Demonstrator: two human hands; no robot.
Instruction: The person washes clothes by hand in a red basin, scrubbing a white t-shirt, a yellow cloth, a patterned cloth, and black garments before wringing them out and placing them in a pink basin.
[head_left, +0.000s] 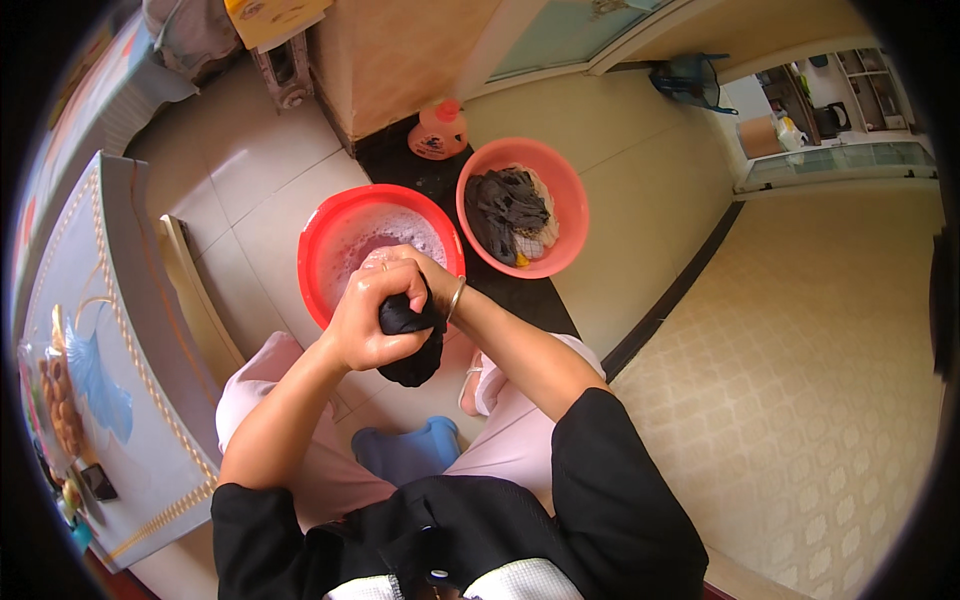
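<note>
A bunched black cloth (411, 360) is squeezed in my left hand (367, 311), its lower end hanging below the fingers. My right hand (409, 261) is wet and closed around the far end of the same cloth, partly hidden behind the left. Both hands are above the near rim of a red basin (306, 262), which holds cloudy, sudsy water (401, 225). Beyond it to the right stands a pink basin (574, 217) with wet-looking dark grey cloth (506, 210) and pale cloth (551, 199) inside. A bangle circles my right wrist.
A pink detergent bottle (439, 133) with a handle stands on the black floor strip (517, 300) by the wall corner. Under me is a blue plastic stool (409, 450). A cloth-covered table (150, 480) flanks my left, and a patterned wall (780, 390) my right.
</note>
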